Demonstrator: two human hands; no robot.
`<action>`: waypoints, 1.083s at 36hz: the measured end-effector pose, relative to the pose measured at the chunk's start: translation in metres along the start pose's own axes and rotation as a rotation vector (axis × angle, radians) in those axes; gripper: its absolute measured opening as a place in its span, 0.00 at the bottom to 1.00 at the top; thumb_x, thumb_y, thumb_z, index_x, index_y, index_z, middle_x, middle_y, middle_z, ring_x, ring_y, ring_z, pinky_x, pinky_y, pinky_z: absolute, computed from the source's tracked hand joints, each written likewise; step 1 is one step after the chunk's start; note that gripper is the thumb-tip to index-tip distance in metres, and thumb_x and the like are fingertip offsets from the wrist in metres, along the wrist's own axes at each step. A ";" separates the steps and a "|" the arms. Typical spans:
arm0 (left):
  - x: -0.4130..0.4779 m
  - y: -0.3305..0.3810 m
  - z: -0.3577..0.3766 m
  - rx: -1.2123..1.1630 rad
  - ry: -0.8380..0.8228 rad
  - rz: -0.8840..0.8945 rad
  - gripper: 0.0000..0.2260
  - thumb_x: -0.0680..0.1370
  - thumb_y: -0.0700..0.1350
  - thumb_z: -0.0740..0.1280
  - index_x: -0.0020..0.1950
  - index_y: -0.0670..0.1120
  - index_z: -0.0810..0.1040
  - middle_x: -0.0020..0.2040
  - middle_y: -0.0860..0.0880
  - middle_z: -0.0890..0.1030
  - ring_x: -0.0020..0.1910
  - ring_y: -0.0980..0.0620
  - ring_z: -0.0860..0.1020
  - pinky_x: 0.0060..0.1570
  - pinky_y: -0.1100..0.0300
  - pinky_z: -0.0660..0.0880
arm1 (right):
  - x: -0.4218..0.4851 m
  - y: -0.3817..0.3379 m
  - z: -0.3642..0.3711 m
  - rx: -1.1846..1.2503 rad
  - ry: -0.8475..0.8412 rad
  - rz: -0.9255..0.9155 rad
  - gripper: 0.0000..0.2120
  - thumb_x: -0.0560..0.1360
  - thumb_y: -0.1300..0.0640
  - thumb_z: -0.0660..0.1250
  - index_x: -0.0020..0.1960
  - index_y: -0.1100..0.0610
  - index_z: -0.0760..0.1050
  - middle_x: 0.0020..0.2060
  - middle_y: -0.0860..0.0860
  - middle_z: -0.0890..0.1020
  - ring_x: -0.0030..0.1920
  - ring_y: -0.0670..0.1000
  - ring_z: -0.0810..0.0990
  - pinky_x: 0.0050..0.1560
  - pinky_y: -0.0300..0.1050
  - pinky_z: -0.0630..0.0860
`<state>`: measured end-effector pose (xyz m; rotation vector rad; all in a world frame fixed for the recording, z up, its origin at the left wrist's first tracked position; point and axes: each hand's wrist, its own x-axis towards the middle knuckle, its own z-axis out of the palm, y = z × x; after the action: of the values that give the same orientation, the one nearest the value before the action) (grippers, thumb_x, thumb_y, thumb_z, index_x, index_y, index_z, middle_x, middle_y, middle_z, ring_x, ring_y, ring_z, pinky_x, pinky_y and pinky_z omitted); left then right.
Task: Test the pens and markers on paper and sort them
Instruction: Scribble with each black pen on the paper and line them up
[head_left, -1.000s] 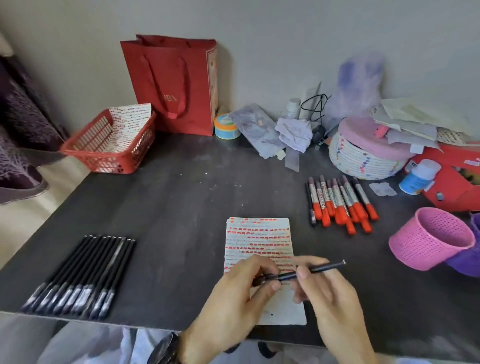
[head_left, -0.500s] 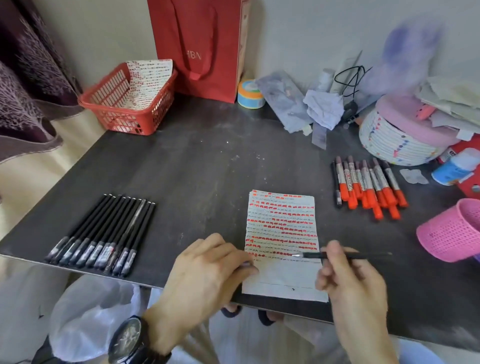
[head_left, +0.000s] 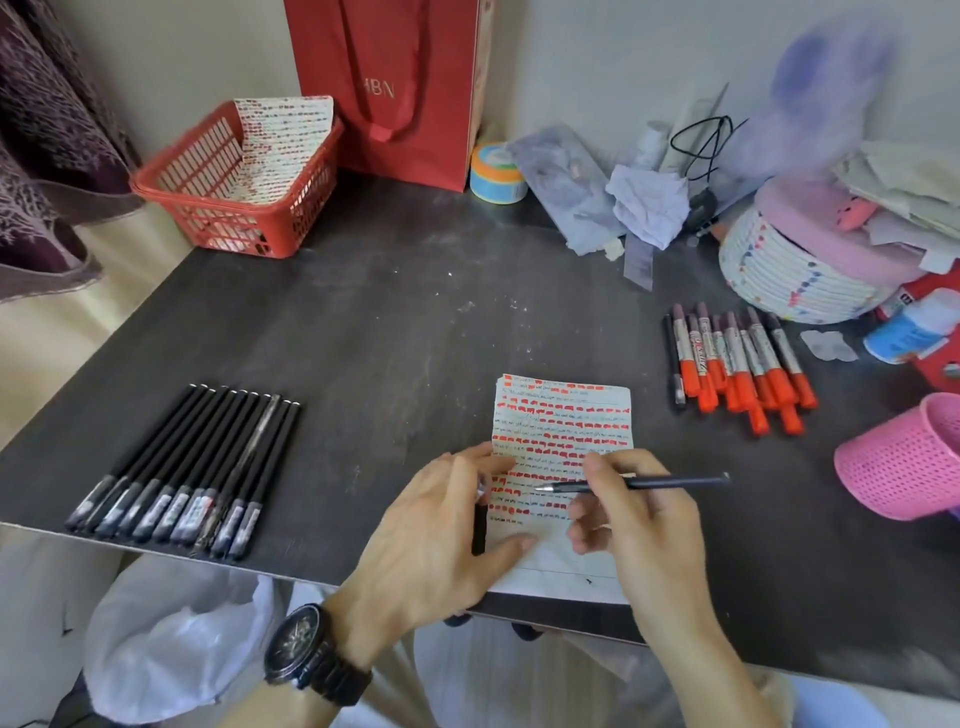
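A sheet of paper (head_left: 563, 415) covered in rows of orange and thin dark marks lies near the table's front edge. My right hand (head_left: 639, 525) grips an uncapped black pen (head_left: 670, 484), held level, its tip pointing left just above the paper. My left hand (head_left: 441, 530) rests on the paper's left edge and holds the pen's black cap (head_left: 479, 527) between thumb and fingers. A row of several capped black pens (head_left: 192, 467) lies at the left. Several orange-capped markers (head_left: 743, 369) and one black pen lie in a bunch at the right.
A red basket (head_left: 208, 208) holding a marked sheet stands at the back left, next to a red paper bag (head_left: 400, 88). A pink mesh cup (head_left: 904, 457) sits at the right. Tape, crumpled papers and a round woven box (head_left: 789, 275) crowd the back right.
My hands pulled the cap off the pen. The left hand now holds the cap at the paper's edge, and the right hand has brought the bare tip over the paper.
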<state>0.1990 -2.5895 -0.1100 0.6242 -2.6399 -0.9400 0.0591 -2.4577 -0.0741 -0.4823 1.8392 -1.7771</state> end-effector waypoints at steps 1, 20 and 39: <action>0.001 -0.001 0.002 0.031 -0.012 0.024 0.31 0.74 0.66 0.66 0.72 0.53 0.66 0.73 0.59 0.70 0.73 0.62 0.63 0.75 0.66 0.55 | 0.003 0.001 0.003 -0.010 -0.015 -0.002 0.04 0.78 0.56 0.70 0.45 0.51 0.82 0.31 0.58 0.83 0.27 0.53 0.79 0.29 0.42 0.78; 0.005 0.002 0.003 0.016 0.046 -0.009 0.32 0.72 0.62 0.73 0.70 0.49 0.69 0.69 0.55 0.74 0.66 0.57 0.71 0.70 0.52 0.70 | 0.012 0.040 0.011 -0.350 0.164 -0.262 0.16 0.74 0.59 0.74 0.30 0.56 0.74 0.23 0.47 0.78 0.27 0.44 0.80 0.36 0.31 0.74; 0.006 -0.003 0.009 0.033 0.064 0.031 0.27 0.74 0.59 0.72 0.68 0.49 0.71 0.67 0.58 0.76 0.71 0.61 0.69 0.75 0.57 0.62 | 0.014 0.043 0.012 -0.402 0.189 -0.288 0.14 0.74 0.61 0.73 0.32 0.57 0.75 0.24 0.47 0.79 0.28 0.46 0.81 0.36 0.30 0.75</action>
<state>0.1912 -2.5897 -0.1176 0.6087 -2.6056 -0.8543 0.0601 -2.4726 -0.1187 -0.7869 2.3785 -1.6740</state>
